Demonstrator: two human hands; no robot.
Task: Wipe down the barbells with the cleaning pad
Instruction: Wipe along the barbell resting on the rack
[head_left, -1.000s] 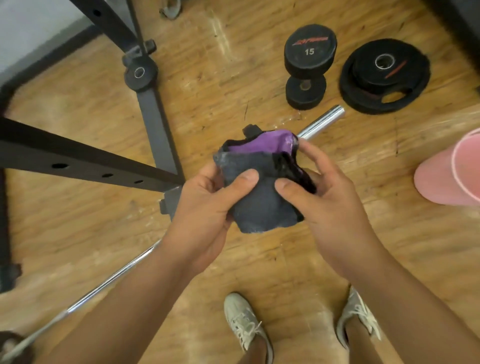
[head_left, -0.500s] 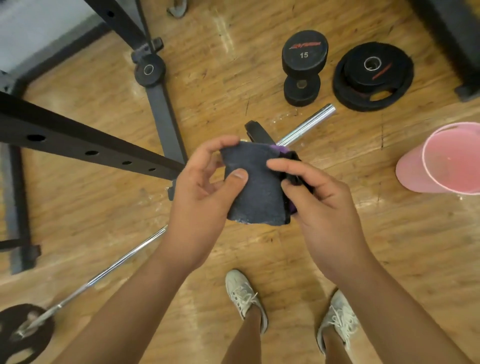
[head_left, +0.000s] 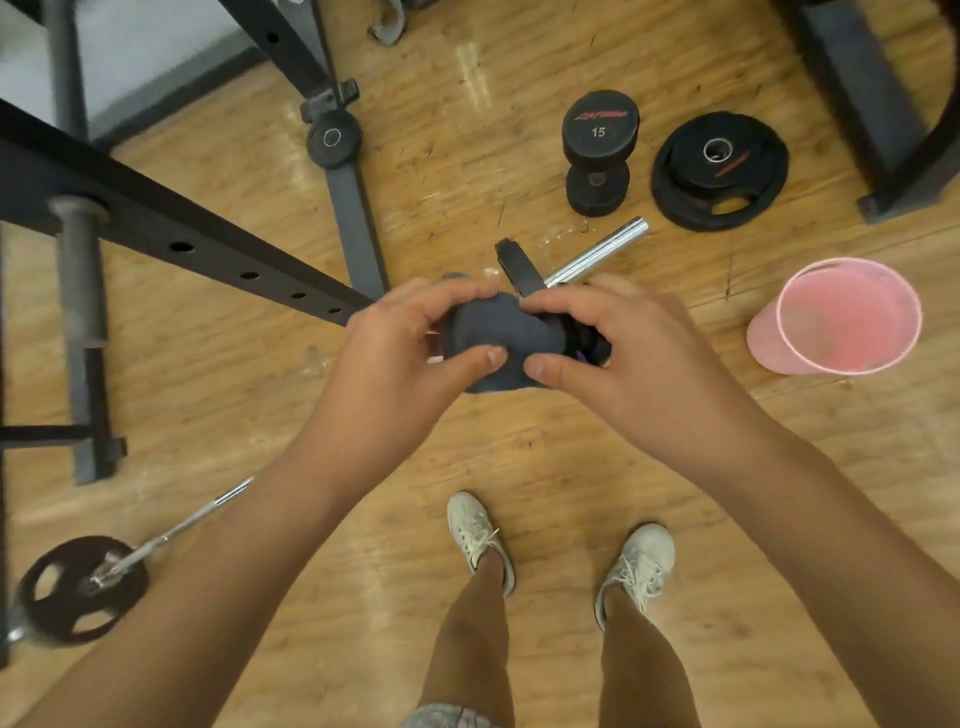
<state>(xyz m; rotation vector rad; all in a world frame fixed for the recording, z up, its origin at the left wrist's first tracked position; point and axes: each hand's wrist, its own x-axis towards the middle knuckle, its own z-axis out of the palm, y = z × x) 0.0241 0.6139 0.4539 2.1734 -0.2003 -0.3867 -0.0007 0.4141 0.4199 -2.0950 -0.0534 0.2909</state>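
Note:
A dark grey cleaning pad (head_left: 503, 332) with a purple inner side is bunched up between both hands in front of me. My left hand (head_left: 410, 353) grips its left side, thumb across the front. My right hand (head_left: 618, 348) grips its right side, fingers curled over the top. On the wooden floor below lies a chrome barbell (head_left: 602, 252), running diagonally from upper right to lower left. Its middle is hidden behind my hands and left arm. At its lower-left end sits a black weight plate (head_left: 78, 590).
A black rack frame (head_left: 171, 228) crosses the left side. A 15 dumbbell (head_left: 597, 150) and stacked black plates (head_left: 719, 169) lie beyond the bar. A pink bucket (head_left: 841, 317) lies at the right. My two feet in pale sneakers (head_left: 480, 538) stand below.
The pad has been folded smaller, with the purple side now almost hidden. Both hands closed in tighter around it. The view tilted, showing more of the floor and my legs.

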